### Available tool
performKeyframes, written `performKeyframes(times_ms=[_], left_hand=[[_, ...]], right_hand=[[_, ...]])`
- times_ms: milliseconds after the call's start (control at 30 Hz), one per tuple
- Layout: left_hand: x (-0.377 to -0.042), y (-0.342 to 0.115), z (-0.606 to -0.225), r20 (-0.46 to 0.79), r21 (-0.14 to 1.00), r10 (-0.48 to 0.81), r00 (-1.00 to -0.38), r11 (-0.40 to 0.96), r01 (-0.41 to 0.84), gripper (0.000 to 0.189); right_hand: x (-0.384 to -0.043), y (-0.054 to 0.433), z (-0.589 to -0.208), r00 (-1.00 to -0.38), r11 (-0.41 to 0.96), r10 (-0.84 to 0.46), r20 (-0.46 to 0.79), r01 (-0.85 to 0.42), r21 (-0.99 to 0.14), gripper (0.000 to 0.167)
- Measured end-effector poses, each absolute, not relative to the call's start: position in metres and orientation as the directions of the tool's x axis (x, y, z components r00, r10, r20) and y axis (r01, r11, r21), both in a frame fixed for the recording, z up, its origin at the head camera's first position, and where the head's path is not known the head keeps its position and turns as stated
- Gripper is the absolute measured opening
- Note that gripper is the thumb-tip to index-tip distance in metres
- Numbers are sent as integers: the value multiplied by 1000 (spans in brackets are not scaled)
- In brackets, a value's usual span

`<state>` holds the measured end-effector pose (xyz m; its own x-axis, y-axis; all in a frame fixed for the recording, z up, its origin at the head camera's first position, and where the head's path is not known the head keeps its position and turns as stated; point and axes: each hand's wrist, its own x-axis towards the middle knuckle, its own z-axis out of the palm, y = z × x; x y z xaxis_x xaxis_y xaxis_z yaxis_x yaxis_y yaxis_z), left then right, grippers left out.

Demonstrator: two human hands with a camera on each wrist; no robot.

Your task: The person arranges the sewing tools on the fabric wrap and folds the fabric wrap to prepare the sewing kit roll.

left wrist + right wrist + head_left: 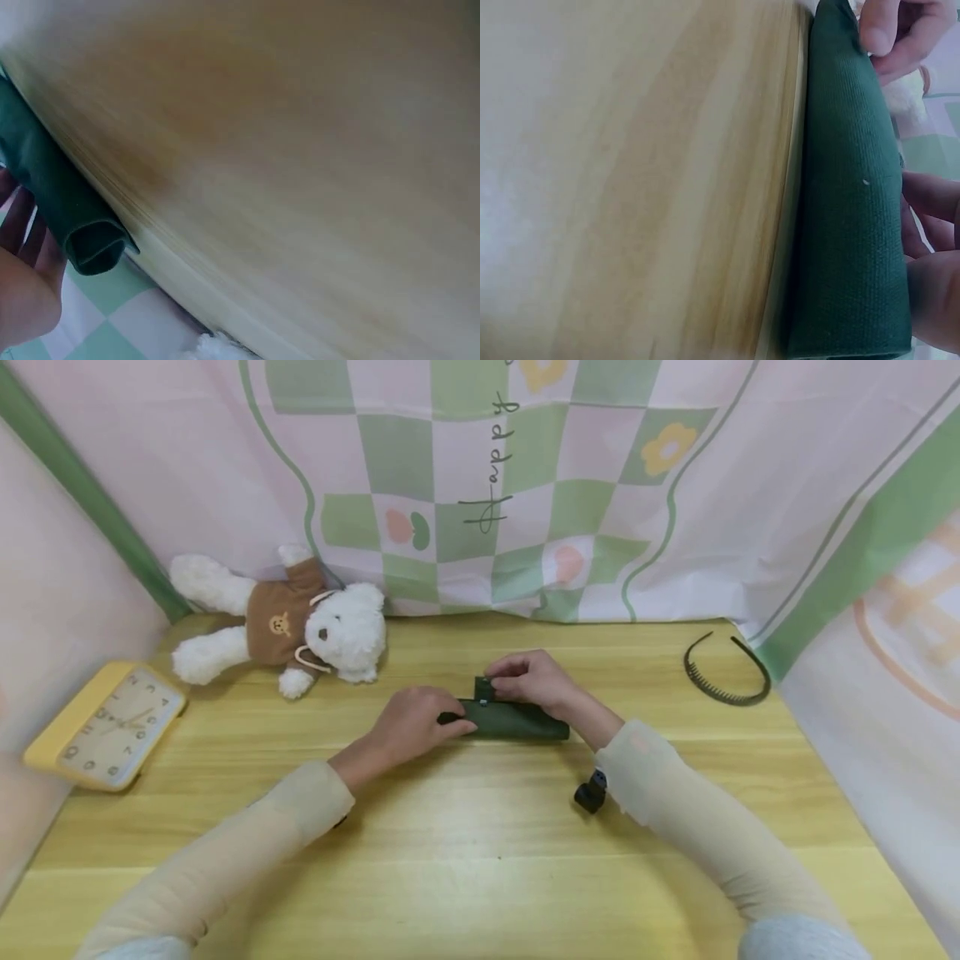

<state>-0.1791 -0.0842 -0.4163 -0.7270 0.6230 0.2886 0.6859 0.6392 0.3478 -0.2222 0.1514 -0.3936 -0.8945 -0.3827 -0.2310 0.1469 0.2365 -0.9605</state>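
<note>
A dark green rolled fabric piece (517, 721) lies across the middle of the table, with a short tab (483, 690) standing up from its far edge. My left hand (416, 718) grips the roll's left end, thumb on the near side. The left wrist view shows the roll (52, 165) with its hollow end. My right hand (536, 681) pinches the tab between thumb and fingers. From the right wrist, the ribbed surface of the roll (847, 210) fills the right side, and my right hand's fingers (934, 199) are behind it. The tab is hidden there.
A white plush bear (345, 631) in a brown top lies at the back left. A yellow clock (116, 722) leans at the left edge. A dark toothed headband (723, 693) lies at the back right. Patterned cloth (465, 581) hangs behind the wooden table (465, 860).
</note>
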Motion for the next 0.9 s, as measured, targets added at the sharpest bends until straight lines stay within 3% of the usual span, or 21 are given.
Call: performKeyframes(times_ms=[333,667,900], left_hand=[[-178,-82,-413,254,349,604,-755,671,654,23],[-177,-82,-416,289,278,633,-718,662,696,22],[-176,-82,-417,316,244,634,-706,664,706,23]], right_hand=[[-214,155,-391,-890,326,-411,-200,61,-943,24],[-204,156,-395,-879,486,-474,-50,-213,-847,18],[-197,156,-397,-848,503,-522,88,-390,-772,16]])
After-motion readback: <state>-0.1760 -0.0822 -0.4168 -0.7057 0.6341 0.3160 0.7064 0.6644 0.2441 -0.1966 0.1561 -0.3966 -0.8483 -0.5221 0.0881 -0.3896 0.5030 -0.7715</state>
